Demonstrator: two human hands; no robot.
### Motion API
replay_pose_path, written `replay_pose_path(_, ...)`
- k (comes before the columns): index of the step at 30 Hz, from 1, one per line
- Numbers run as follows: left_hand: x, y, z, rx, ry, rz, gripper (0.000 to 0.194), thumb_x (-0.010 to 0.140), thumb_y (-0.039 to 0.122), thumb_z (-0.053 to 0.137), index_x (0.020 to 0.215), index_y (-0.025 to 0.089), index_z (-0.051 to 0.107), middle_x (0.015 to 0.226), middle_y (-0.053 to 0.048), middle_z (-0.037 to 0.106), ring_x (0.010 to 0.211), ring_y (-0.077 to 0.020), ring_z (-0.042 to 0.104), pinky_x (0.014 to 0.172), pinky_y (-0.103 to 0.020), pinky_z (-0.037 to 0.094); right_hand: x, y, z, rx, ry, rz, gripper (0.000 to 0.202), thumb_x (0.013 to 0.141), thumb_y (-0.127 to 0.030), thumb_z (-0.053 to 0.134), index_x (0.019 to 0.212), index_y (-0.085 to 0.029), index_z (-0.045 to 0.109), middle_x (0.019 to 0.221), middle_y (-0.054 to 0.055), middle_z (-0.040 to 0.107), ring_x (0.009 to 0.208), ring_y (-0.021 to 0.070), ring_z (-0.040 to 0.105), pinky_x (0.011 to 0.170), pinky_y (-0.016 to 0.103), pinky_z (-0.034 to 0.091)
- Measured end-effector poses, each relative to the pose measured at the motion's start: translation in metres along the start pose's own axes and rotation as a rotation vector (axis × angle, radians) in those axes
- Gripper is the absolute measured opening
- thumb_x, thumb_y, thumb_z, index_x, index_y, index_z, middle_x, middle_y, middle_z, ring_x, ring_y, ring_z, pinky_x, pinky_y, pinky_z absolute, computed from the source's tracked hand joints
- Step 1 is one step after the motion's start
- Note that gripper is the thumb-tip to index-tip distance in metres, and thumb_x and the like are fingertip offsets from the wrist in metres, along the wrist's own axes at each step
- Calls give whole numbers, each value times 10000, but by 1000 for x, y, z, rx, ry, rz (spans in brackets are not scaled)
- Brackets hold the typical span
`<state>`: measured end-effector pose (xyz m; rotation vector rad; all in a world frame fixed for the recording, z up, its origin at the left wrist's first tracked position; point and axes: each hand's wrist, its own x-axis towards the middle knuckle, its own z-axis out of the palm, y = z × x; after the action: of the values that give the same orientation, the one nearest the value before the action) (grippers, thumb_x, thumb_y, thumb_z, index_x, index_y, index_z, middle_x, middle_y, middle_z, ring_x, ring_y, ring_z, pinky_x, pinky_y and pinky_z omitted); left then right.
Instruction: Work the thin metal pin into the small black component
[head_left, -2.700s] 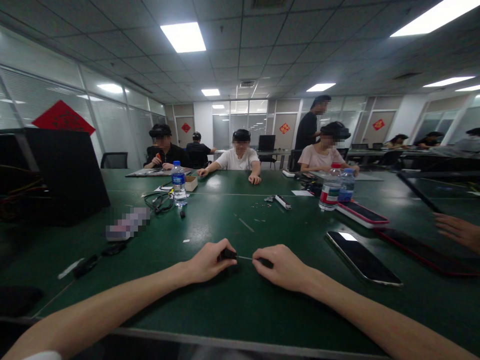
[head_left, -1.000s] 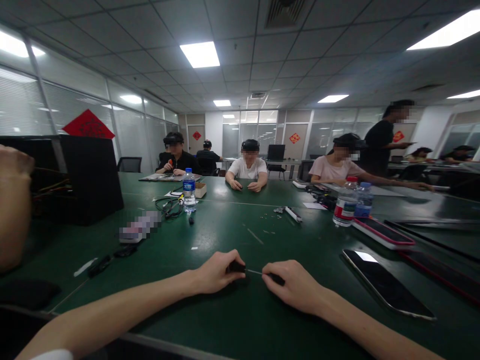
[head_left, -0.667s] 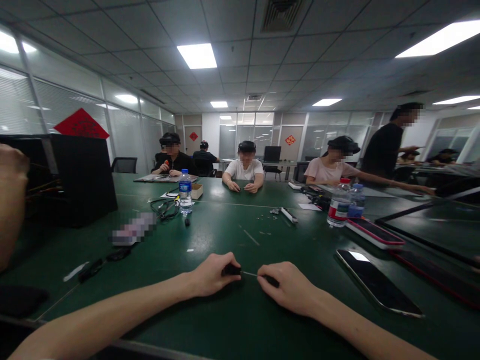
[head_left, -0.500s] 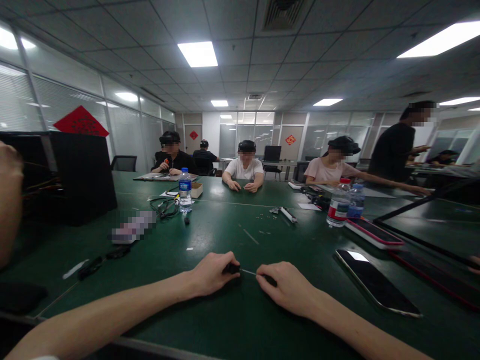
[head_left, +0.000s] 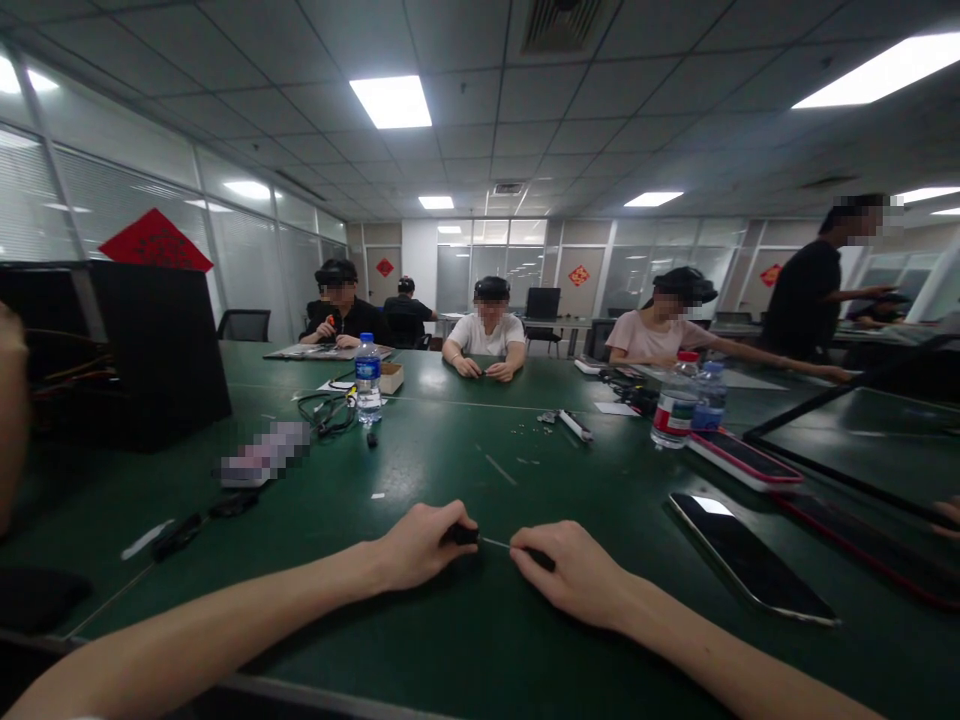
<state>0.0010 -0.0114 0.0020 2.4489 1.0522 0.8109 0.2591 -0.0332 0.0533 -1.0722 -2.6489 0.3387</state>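
Observation:
My left hand (head_left: 424, 543) rests over the green table with thumb and fingers closed on a small black piece (head_left: 465, 536), whose exact kind is too small to make out. To its right, my right hand (head_left: 566, 568) is closed on a tool with a dark handle (head_left: 541, 558), mostly hidden by the palm and fingers. A thin pale shaft (head_left: 496, 543) spans the short gap between the fingers and reaches the black piece; it looks like a screwdriver's shaft.
Right of my hands lies a phone (head_left: 750, 555), with a red-edged device (head_left: 746, 460) and two bottles (head_left: 679, 405) behind. A water bottle (head_left: 368, 378), cables (head_left: 322, 412) and a black case (head_left: 161, 350) stand left. Co-workers sit opposite; one person (head_left: 802, 290) stands right.
My hands keep their hold and have barely moved. The standing person at the right has shifted further right. The whole view has shifted very slightly.

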Motion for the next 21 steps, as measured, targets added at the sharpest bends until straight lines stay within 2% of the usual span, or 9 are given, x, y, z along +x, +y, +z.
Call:
replay_pose_path(9, -2, 0, 3, -209, -42, -64, 221, 921, 303, 635, 1079, 165, 565, 864, -20, 705, 578, -109, 623, 555, -205, 468, 1, 6, 4, -1, 29, -35, 304, 983, -303, 461, 993, -179, 738, 848, 41, 723, 728, 163, 647, 691, 253, 452)
replay_pose_path(21, -3, -3, 4, -318, -50, -29, 257, 911, 353, 648, 1043, 173, 520, 966, -52, 720, 538, -88, 603, 503, -193, 464, 0, 10, 5, -8, 43, -75, 296, 984, -304, 466, 997, -182, 736, 877, 46, 729, 749, 164, 652, 708, 252, 455)
